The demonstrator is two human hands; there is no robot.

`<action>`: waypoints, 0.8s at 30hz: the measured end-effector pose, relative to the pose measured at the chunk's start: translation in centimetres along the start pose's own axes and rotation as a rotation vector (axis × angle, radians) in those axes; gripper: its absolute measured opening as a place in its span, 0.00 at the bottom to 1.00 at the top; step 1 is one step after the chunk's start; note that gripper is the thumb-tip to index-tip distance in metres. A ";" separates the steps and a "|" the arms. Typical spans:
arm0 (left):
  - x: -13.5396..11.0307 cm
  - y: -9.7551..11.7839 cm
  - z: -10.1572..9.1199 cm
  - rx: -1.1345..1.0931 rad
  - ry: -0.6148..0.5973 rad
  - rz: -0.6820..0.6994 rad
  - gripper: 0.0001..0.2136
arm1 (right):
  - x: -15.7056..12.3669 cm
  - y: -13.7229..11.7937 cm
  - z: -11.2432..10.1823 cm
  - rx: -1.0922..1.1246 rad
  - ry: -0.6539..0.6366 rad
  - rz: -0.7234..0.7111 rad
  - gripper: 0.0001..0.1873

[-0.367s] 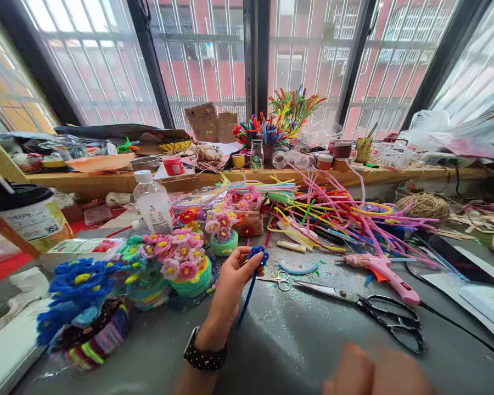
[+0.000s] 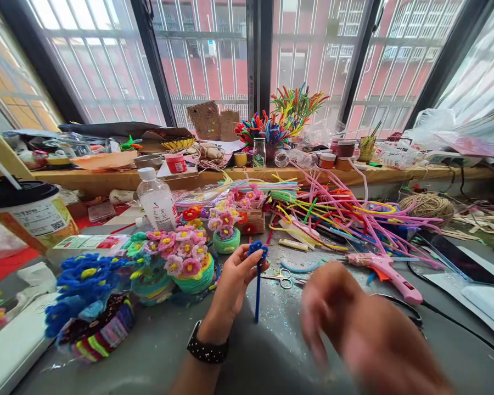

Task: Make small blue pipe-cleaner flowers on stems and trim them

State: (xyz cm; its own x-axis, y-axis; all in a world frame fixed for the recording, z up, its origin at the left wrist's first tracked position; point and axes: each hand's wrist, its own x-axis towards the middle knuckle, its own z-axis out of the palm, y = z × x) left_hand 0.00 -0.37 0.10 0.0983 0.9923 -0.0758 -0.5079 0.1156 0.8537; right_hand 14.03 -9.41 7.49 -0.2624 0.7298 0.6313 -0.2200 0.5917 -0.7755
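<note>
My left hand (image 2: 233, 277), with a black dotted watch strap at the wrist, pinches a blue pipe-cleaner flower (image 2: 258, 249) between thumb and fingers. The flower's loose blue tail hangs straight down over the grey table. My right hand (image 2: 333, 307) is over the table to the right, smeared by motion; I cannot make out whether its fingers hold anything. It covers most of the large black-handled scissors (image 2: 409, 312). Small scissors (image 2: 286, 278) lie between the two hands, beside a light-blue pipe-cleaner piece (image 2: 300, 267).
Finished blue flowers (image 2: 90, 274) and pink flowers (image 2: 185, 252) stand in wrapped pots at left. A plastic bottle (image 2: 156, 200) rises behind them. Many loose pipe cleaners (image 2: 333, 203) spread at the back. A pink glue gun (image 2: 391, 271) and a phone (image 2: 461, 258) lie at right.
My right hand has come up and forward from the bottom edge, now covering the large scissors. My left hand still pinches the blue flower, whose tail now hangs more upright.
</note>
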 end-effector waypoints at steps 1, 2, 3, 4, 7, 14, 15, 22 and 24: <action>0.0 0.0 0.1 0.003 -0.005 0.000 0.10 | 0.5 1.3 -0.2 0.031 0.089 0.086 0.08; -0.1 -0.1 0.1 0.013 -0.012 0.000 0.10 | 1.0 2.7 -0.5 0.016 0.154 0.151 0.08; -0.1 -0.1 0.2 0.030 -0.020 0.002 0.10 | 1.4 4.1 -0.8 -0.038 0.218 0.212 0.07; -0.2 -0.1 0.3 0.050 -0.029 0.004 0.09 | 1.7 5.5 -1.2 -0.109 0.269 0.289 0.07; -0.3 -0.2 0.6 0.105 -0.038 0.021 0.08 | 1.9 8.9 -2.1 -0.308 0.285 0.411 0.12; -0.2 -1.1 0.9 0.340 0.022 0.199 0.07 | 0.8 11.1 -2.6 -0.218 0.192 0.493 0.13; -0.2 -1.1 0.9 0.380 0.020 0.218 0.07 | 0.8 11.0 -2.7 -0.189 0.193 0.497 0.12; -0.2 -0.9 0.6 0.491 -0.021 0.264 0.11 | 0.9 10.8 -3.0 -0.281 0.257 0.469 0.11; -0.1 -0.8 0.5 0.496 -0.013 0.279 0.11 | 0.8 10.9 -3.0 -0.323 0.254 0.449 0.11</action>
State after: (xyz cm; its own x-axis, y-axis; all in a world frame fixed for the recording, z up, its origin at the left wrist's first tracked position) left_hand 0.84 -0.56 -0.30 0.0304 0.9810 0.1914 -0.0537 -0.1896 0.9804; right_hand 14.25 -1.35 -0.51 -0.0223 0.9676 0.2516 0.1672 0.2517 -0.9532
